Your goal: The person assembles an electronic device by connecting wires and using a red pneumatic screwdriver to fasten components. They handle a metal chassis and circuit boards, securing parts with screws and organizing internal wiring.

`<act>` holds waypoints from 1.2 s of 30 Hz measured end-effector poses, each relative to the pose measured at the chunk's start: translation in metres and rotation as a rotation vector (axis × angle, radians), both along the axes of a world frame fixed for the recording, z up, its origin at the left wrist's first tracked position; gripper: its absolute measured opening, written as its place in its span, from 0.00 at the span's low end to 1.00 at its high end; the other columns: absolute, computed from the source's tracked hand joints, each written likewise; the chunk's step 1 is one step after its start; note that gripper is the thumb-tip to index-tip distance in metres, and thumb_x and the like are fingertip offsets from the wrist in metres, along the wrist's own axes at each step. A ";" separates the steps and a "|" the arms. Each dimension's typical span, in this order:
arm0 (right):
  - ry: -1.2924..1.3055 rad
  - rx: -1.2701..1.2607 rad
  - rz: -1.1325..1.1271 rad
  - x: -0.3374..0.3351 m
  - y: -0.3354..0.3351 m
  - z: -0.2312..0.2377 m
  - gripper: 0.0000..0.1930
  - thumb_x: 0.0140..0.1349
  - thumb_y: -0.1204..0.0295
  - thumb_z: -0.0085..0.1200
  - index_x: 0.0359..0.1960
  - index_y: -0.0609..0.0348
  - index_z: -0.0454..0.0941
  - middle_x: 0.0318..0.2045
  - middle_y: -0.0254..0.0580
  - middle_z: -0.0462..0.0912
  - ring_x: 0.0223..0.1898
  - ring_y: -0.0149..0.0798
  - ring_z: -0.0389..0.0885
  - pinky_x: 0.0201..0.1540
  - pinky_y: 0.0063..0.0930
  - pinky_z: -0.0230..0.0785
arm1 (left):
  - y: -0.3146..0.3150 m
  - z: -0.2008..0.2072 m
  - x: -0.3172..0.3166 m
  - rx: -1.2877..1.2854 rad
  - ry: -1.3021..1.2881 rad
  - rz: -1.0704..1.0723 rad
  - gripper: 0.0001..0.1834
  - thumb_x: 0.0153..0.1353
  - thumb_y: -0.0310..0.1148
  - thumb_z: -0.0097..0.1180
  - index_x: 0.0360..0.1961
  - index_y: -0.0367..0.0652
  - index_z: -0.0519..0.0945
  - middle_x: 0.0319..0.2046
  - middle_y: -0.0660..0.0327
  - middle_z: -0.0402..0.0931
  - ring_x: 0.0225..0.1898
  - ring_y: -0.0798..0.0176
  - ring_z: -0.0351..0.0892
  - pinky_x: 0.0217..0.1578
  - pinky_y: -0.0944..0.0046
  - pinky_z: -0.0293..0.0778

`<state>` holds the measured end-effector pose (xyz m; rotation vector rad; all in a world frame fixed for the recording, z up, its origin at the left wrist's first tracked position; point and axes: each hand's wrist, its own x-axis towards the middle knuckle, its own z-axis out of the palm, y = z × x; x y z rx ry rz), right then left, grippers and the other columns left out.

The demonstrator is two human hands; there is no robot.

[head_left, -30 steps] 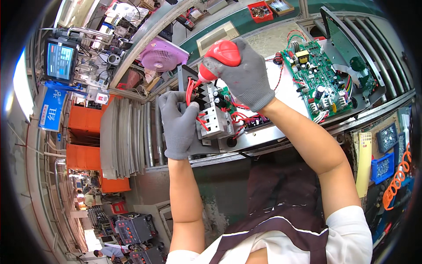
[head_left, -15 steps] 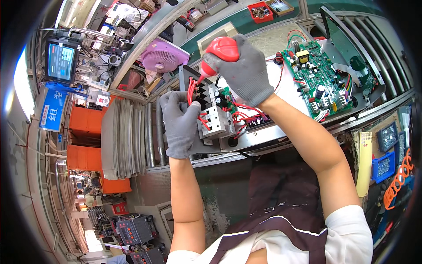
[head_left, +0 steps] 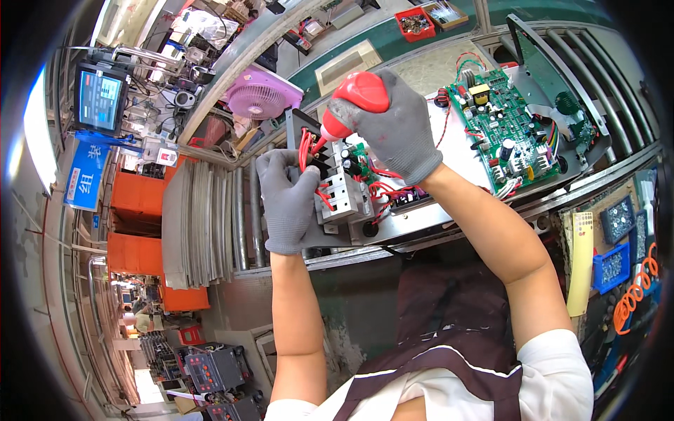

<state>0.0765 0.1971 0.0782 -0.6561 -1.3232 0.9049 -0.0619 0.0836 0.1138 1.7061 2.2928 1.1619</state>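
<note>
Screw-driving step: right hand (head_left: 400, 126) clenches red screwdriver (head_left: 354, 102) above breaker block (head_left: 344, 196); left hand (head_left: 288, 200) grips the block; next needs tip kept seated

The screwdriver (head_left: 351, 105) tip is hidden among red wires (head_left: 306, 146) at the breaker block (head_left: 342, 198).

Both hands wear grey knit gloves: the left hand (head_left: 286, 200), at about ten o'clock from the picture's centre, and the right hand (head_left: 397, 130) at one o'clock. The forearms are bare. At six o'clock show short white sleeves and a dark brown apron with thin white trim.
</note>
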 end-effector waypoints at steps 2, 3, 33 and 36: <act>0.013 -0.012 -0.010 -0.001 0.001 -0.004 0.23 0.45 0.56 0.68 0.33 0.60 0.75 0.25 0.47 0.80 0.27 0.44 0.81 0.33 0.34 0.73 | 0.000 -0.001 -0.001 0.006 0.002 -0.007 0.11 0.46 0.26 0.56 0.33 0.34 0.76 0.32 0.59 0.64 0.37 0.63 0.63 0.40 0.67 0.63; 0.024 -0.026 -0.001 -0.002 0.001 -0.004 0.23 0.44 0.56 0.68 0.32 0.60 0.75 0.25 0.47 0.80 0.27 0.44 0.81 0.33 0.34 0.73 | 0.000 -0.001 -0.001 0.008 0.004 -0.010 0.11 0.46 0.26 0.56 0.33 0.34 0.76 0.32 0.59 0.64 0.37 0.63 0.63 0.41 0.67 0.63; -0.306 -0.400 0.377 -0.016 0.119 0.036 0.18 0.49 0.53 0.62 0.28 0.56 0.77 0.17 0.36 0.76 0.14 0.26 0.70 0.16 0.18 0.60 | -0.046 -0.009 0.036 0.087 0.558 -0.164 0.20 0.51 0.33 0.59 0.46 0.38 0.78 0.44 0.50 0.77 0.55 0.46 0.69 0.62 0.40 0.53; -0.493 -0.412 0.410 -0.037 0.144 0.028 0.20 0.49 0.51 0.61 0.28 0.57 0.77 0.17 0.37 0.77 0.14 0.26 0.71 0.15 0.18 0.60 | -0.048 -0.018 0.037 0.119 0.637 -0.142 0.18 0.49 0.32 0.60 0.43 0.39 0.80 0.42 0.51 0.77 0.52 0.46 0.71 0.58 0.41 0.59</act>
